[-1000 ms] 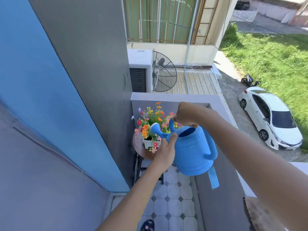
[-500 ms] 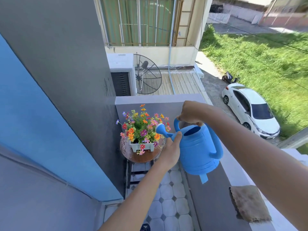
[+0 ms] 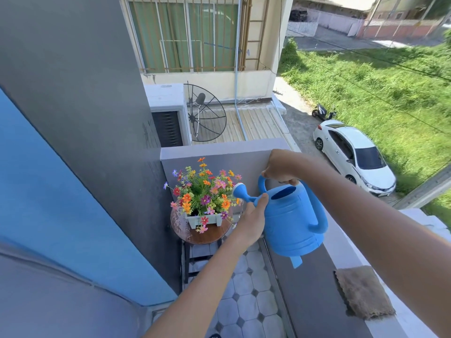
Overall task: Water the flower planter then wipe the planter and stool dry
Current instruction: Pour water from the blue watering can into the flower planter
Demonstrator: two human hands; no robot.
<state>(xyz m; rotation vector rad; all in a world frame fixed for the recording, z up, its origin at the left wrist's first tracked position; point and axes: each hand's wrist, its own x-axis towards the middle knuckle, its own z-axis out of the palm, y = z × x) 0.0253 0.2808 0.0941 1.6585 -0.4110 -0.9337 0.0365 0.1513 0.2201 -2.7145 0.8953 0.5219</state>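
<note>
Blue plastic watering can (image 3: 291,220), the biggest thing in play, held up over the balcony floor and tipped toward the flowers, rose head (image 3: 238,190) just at the right edge of the blooms. Right hand (image 3: 280,168) curled round the top handle; left hand (image 3: 252,222) under the spout, thumb pressed along it, remaining fingers hidden behind, so whether they wrap it cannot be told. Round wooden stool (image 3: 207,234) next in size, standing in the corner against the grey wall; its top shows a pale wet-looking sheen on the left side and darker patches, which I judge to be spilled water. White flower planter (image 3: 203,220) sits on the stool top, packed with orange, pink and purple flowers. Brown cloth (image 3: 364,291) lies flat on the parapet ledge (image 3: 317,301), well apart from the stool, untouched by either hand. No stream visible at the rose head, too fine to tell. Judgement: watering step is under way or near its end; setting the can down, taking the cloth, and wiping planter and stool dry all remain.
</note>
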